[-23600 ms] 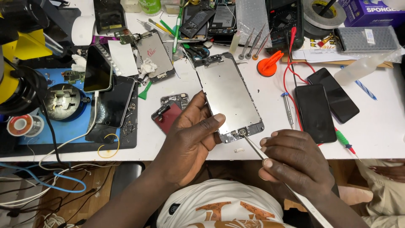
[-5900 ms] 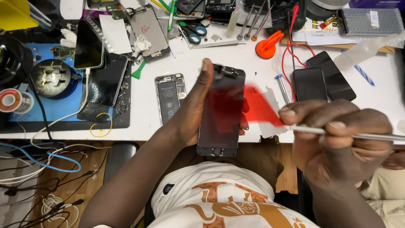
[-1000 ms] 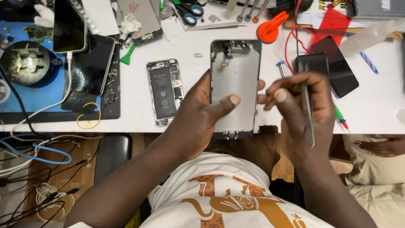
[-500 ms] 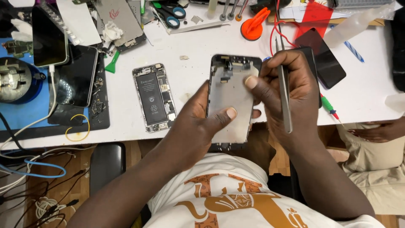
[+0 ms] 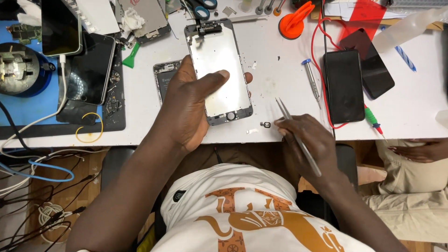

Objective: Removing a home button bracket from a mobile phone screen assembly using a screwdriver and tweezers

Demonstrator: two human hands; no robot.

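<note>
My left hand (image 5: 186,107) grips a phone screen panel (image 5: 219,70), metal back side up, thumb pressed across its middle. It is held over the white table (image 5: 275,70). My right hand (image 5: 305,140) holds metal tweezers (image 5: 296,133) near the table's front edge, tips pointing up and left. Its fingertips touch the table beside a small round black part (image 5: 266,124) and a tiny silver piece (image 5: 252,131) lying just below the panel's lower right corner. An opened phone body (image 5: 164,79) lies partly hidden under my left hand.
Two dark phones (image 5: 344,84) lie at right with a red cable (image 5: 326,70) and small screwdrivers (image 5: 311,81). An orange suction cup (image 5: 295,21) and scissors (image 5: 203,7) sit at the back. At left a black mat (image 5: 93,116) carries more phones. Another person's hand (image 5: 417,151) rests at lower right.
My right hand came off the screen panel and dropped to the table's front edge beside the small parts. My left hand tilted the panel farther over the table.
</note>
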